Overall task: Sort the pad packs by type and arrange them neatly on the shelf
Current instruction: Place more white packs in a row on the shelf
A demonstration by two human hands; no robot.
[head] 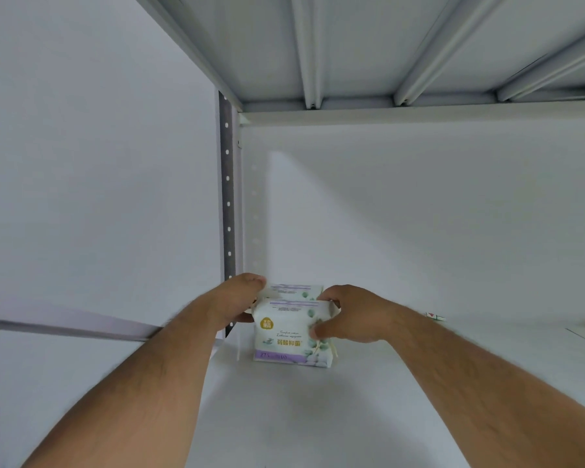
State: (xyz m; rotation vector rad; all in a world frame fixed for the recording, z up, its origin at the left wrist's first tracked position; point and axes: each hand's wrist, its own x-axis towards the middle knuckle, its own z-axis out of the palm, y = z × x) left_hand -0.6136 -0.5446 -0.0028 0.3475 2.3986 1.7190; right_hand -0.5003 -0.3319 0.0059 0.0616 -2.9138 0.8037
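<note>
Both bare forearms stretched forward, converging. Left hand (238, 300) curled, thumb tip uppermost. Right hand (350, 314) bent at the wrist, fingers closed in a grip.

Stockroom or shop shelving bay, seen from inside one shelf.

A white metal shelf (318, 417) sits under a ribbed metal shelf above (368, 45), beside a perforated upright post (227, 204); plain white walls surround it, and packaged pad packs (289, 332) stand on the shelf.

Glossy plastic pad packs (293, 331); matt metal shelf (284, 417)
</note>
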